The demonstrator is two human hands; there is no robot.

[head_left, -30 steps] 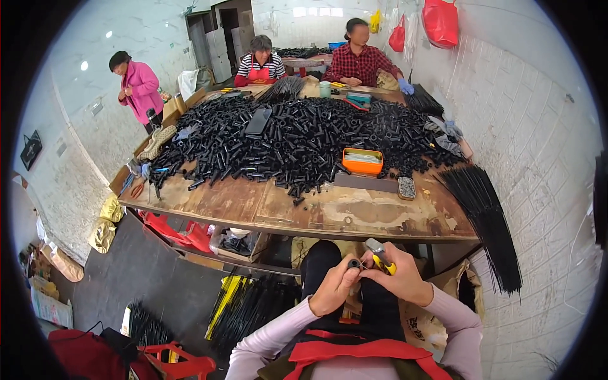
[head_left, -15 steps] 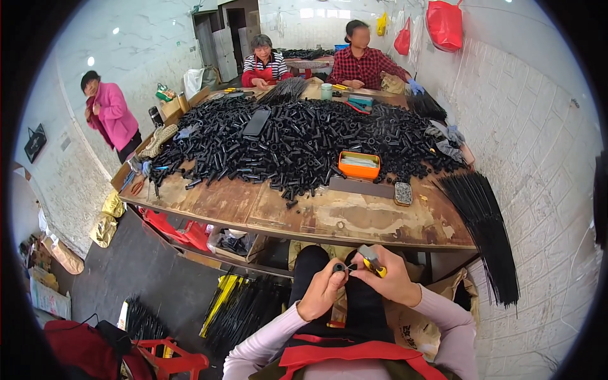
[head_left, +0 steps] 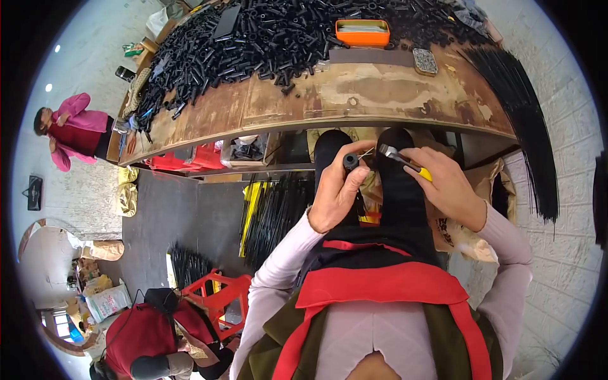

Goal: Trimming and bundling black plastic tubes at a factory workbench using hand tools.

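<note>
My left hand [head_left: 340, 193] is closed around a short black plastic tube [head_left: 351, 162], its round open end facing up between thumb and fingers. A thin, pale wire [head_left: 365, 153] sticks out beside the tube toward the right. In my right hand [head_left: 446, 183] is a pair of pliers [head_left: 406, 163] with a grey metal head and yellow grips. The head points at the left hand and stands apart from the tube. Both hands are over my lap, just short of the table's front edge.
The wooden table [head_left: 209, 130] carries a heap of black tubes [head_left: 266, 44], an orange box [head_left: 362, 33] and a small tin [head_left: 425, 61]. Long black rods [head_left: 522, 120] overhang its right end. A red stool [head_left: 221, 297] and a person in pink [head_left: 79, 126] are on the left.
The view has tipped downward, so the table and hands appear higher. The pliers have drawn back to the right, away from the tube in my left hand.
</note>
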